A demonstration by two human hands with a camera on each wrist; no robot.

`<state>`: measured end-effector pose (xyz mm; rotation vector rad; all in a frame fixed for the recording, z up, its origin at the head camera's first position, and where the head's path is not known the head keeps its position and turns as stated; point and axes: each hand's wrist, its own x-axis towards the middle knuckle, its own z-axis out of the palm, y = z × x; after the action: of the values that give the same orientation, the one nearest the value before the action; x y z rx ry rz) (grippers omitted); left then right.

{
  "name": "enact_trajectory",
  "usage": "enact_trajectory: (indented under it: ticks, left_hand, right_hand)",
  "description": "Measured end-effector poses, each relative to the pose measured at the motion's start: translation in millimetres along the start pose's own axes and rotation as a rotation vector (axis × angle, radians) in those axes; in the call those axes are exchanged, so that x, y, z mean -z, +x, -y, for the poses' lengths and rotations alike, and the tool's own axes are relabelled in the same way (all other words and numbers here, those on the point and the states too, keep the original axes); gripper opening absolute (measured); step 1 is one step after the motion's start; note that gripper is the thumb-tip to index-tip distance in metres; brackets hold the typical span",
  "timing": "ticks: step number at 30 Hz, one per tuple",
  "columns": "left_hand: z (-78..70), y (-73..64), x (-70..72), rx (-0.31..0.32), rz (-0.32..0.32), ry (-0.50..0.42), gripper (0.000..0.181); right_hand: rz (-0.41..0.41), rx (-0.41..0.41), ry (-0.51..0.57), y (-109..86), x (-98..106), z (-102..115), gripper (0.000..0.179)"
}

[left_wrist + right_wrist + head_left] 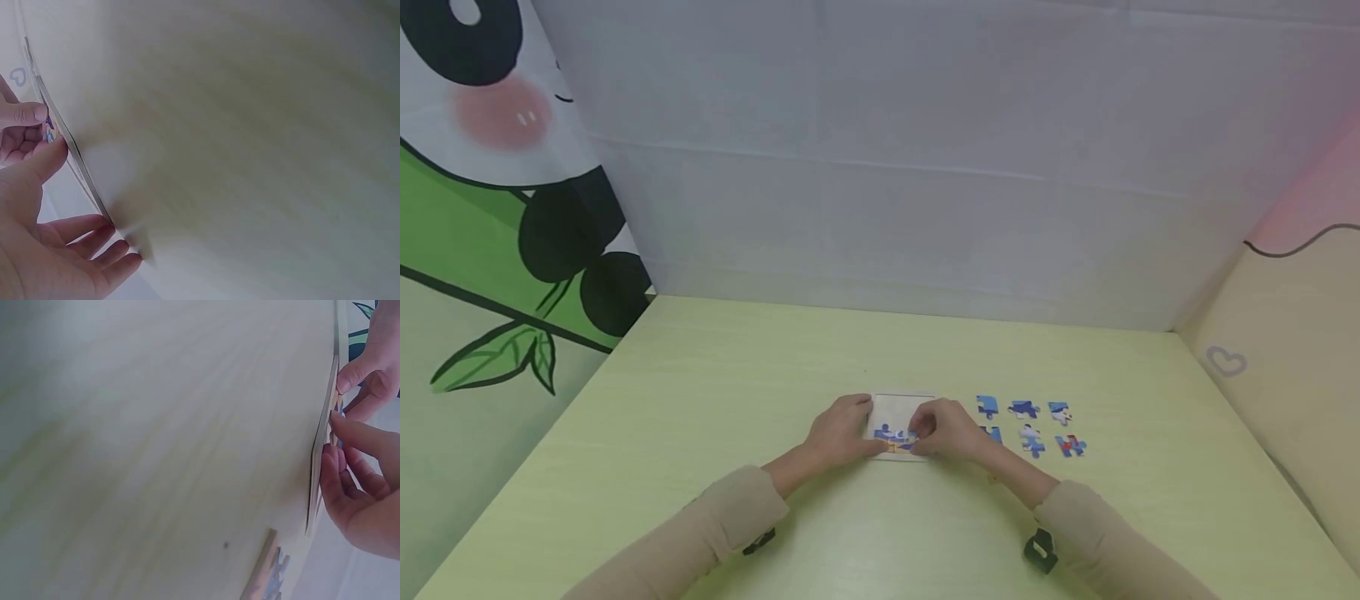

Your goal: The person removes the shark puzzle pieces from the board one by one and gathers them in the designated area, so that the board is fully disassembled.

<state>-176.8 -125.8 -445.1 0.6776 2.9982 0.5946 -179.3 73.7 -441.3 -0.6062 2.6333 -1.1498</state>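
Observation:
A small white puzzle tray [895,408] lies flat on the table, with joined blue and yellow jigsaw pieces [887,434] along its near side. My left hand [843,432] holds the tray at its left side, thumb at the near edge and fingers along the side, as the left wrist view also shows [59,231]. Over the tray's right half, my right hand [947,429] pinches a jigsaw piece [334,436] between thumb and fingers, low against the tray. Most of that piece is hidden by the fingers.
Right of the tray lie loose jigsaw pieces in two rows, among them a blue one [987,407], a dark blue one [1023,409] and a red and blue one [1071,446]. The right forearm partly covers others. A pale wall [887,208] stands behind the table [737,358].

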Motion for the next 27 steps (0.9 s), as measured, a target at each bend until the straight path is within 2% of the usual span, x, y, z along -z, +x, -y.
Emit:
enact_trajectory:
  ticks: [7,14,22,27]
  left_hand:
    - [-0.3,0.7,-0.5,0.004,-0.002,-0.004,0.066]
    - [-0.5,1.8,-0.6,0.015,0.014,0.001,0.069]
    - [-1.4,2.0,-1.4,0.019,0.014,0.004,0.066]
    - [0.3,1.9,-2.1,0.009,0.009,0.012,0.064]
  right_hand:
    - [-0.002,-0.012,0.045,1.2,6,-5,0.011]
    - [-0.031,-0.020,0.089,-6.3,30,-14,0.010]
    - [0.012,-0.035,0.115,-41.7,74,-37,0.013]
    - [0.031,-0.095,0.104,-68.2,101,-53,0.015]
